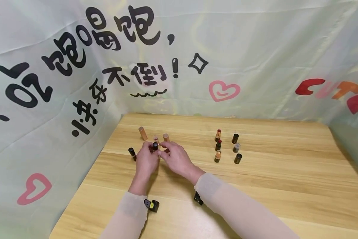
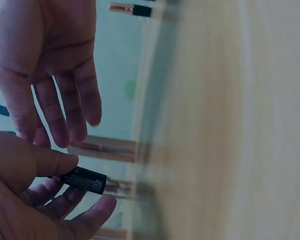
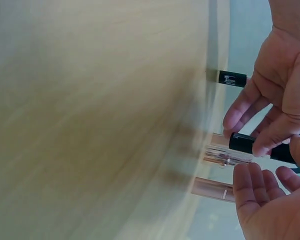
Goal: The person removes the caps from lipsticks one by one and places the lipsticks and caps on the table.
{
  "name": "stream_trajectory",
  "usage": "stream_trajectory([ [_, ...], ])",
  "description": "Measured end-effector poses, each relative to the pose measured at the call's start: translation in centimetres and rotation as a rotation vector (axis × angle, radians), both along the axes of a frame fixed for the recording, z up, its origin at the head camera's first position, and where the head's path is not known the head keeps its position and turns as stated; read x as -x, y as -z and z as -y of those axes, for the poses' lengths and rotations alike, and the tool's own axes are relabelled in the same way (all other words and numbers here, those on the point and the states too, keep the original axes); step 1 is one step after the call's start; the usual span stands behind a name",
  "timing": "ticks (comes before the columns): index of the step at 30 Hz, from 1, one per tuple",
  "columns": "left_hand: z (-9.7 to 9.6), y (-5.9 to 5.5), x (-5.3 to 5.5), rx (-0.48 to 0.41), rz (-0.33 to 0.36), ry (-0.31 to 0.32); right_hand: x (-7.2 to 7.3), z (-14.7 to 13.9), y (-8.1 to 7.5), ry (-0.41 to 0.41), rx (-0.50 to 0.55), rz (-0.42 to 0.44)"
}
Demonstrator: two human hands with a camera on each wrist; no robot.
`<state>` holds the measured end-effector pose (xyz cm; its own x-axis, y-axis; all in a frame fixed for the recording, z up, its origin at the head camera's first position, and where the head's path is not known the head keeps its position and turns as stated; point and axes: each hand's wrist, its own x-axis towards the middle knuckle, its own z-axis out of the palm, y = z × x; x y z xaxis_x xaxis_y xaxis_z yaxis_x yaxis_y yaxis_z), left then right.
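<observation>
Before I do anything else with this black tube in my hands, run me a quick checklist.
1. Left hand grips the black tube: ok.
2. Right hand has a firm hold on the tube's other end: cannot tell; the contact is partly hidden.
3. Plenty of room around the hands: probably not ok; a rose-gold tube and a clear tube stand close by.
4. Second black tube, beside the left hand, upright: ok.
5. Three lipsticks on the right, upright, away from both hands: ok.
</observation>
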<state>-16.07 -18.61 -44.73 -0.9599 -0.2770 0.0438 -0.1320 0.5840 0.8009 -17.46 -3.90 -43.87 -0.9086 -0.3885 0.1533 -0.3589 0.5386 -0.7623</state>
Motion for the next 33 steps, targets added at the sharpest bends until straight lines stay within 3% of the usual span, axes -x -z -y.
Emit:
stream_trajectory([
  [11, -2.4, -2.0, -0.7, -0.12, -0.063, 0.141, -0.7, -2.1, -1.7, 0.033, 0.137, -0.054],
  [23, -5.9, -3.5, -1.5, -0.129, -0.106, 0.261, -2.1, -6.2, -2.6, 0.111, 0.208, -0.057],
  [33, -9.2, -3.8, -1.8, -0.115, -0.121, 0.376, -3.4, -10.3, -3.2, 0.149, 0.208, -0.102],
])
